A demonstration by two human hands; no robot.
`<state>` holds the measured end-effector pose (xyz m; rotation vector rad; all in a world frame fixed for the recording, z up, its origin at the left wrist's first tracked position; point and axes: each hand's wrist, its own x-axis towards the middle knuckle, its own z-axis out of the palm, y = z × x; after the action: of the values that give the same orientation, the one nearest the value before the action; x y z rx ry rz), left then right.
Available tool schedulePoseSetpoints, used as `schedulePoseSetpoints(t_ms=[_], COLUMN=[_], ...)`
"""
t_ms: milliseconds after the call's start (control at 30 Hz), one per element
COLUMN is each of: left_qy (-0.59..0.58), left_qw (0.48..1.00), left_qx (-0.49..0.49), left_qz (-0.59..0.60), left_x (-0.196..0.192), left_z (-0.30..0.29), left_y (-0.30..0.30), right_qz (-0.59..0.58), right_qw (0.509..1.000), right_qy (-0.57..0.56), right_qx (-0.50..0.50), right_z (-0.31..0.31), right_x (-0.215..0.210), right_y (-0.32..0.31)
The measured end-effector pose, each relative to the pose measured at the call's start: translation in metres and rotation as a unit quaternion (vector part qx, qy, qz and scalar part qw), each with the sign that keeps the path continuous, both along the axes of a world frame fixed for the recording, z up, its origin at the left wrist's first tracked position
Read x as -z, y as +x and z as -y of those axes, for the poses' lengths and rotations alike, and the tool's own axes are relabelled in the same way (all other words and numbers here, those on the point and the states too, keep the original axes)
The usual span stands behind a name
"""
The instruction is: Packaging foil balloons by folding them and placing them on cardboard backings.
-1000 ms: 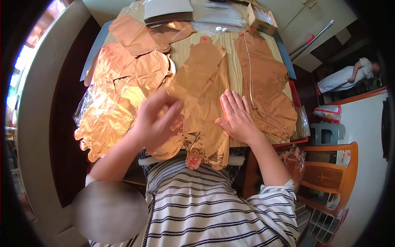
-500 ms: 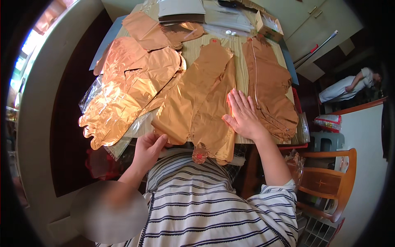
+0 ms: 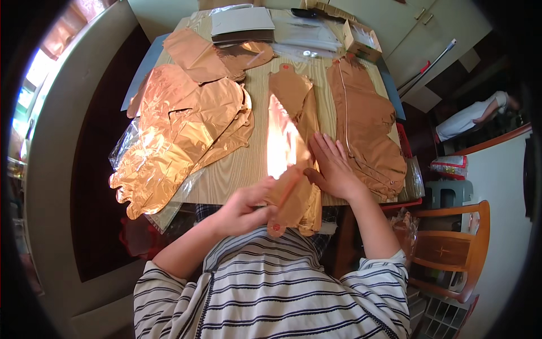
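A flat copper-coloured foil balloon [image 3: 289, 138] lies lengthwise in front of me, its lower end with a red-marked tab hanging over the table's near edge. My left hand [image 3: 251, 206] pinches its left side, which is folded over toward the right and shines brightly. On the balloon's right edge rests my right hand [image 3: 333, 169], palm down with fingers stretched out. To the left lies a pile of wrinkled foil balloons [image 3: 180, 133]. Another foil balloon [image 3: 367, 121], folded lengthwise with a thin pale line along it, is just right of my right hand.
Along the table's [image 3: 220, 186] far side are a stack of white and dark boards [image 3: 243, 21], clear plastic bags [image 3: 307, 38] and an open cardboard box [image 3: 362, 42]. A wooden chair [image 3: 443, 243] stands at the right. Farther off is another person [image 3: 471, 118] in light clothing.
My left hand has moved right and up, bringing the balloon's left side over toward the middle. Bare table now shows where that side lay. My right hand stays almost in place.
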<state>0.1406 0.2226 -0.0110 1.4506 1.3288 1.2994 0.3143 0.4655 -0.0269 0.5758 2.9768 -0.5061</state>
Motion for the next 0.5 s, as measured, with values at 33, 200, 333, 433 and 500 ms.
schedulePoseSetpoints(t_ms=[33, 200, 333, 433, 500], left_qy=[0.025, 0.044, 0.035, 0.013, -0.011], left_qw=[0.997, 0.984, 0.937, 0.881, 0.867], left_qx=[0.053, 0.064, -0.076, -0.118, -0.097], left_qz=[-0.042, -0.160, -0.338, -0.457, -0.489], left_x=[0.001, 0.003, 0.012, 0.036, 0.041], left_z=[-0.011, -0.031, -0.041, -0.055, -0.061], left_y=[0.003, -0.013, -0.052, -0.061, -0.060], right_qz=[-0.009, -0.041, -0.038, -0.051, -0.072], right_qw=[1.000, 0.997, 0.998, 0.998, 0.997], right_qy=[0.017, 0.053, 0.048, 0.037, 0.033], right_qx=[-0.017, -0.031, -0.028, -0.024, -0.026], right_z=[-0.002, -0.009, -0.007, -0.008, -0.011], right_x=[0.003, 0.023, 0.017, 0.015, 0.014], right_y=[0.001, 0.006, 0.003, 0.003, 0.001])
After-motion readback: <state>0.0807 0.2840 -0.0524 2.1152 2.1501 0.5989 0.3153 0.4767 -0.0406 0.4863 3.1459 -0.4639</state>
